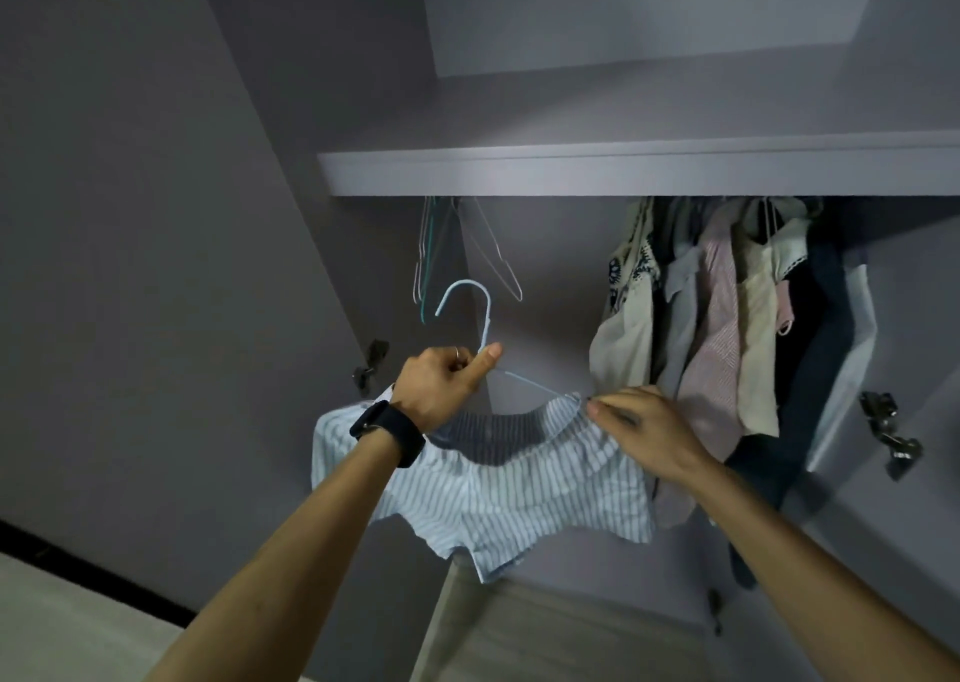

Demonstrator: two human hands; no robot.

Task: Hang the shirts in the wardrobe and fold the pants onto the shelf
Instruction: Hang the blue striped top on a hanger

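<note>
Striped shirt [493, 489] sat partly on the blue hanger [487, 318]. The left hand [441, 385] gripped the hanger neck and the right hand [644, 432] pinched the collar. The shirt was not yet hung.

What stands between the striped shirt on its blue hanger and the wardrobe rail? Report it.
Nothing visible. The blue-and-white striped shirt on its light-blue wire hanger sits below a gap between empty wire hangers and hung clothes; the grey shelf hides the rail.
</note>
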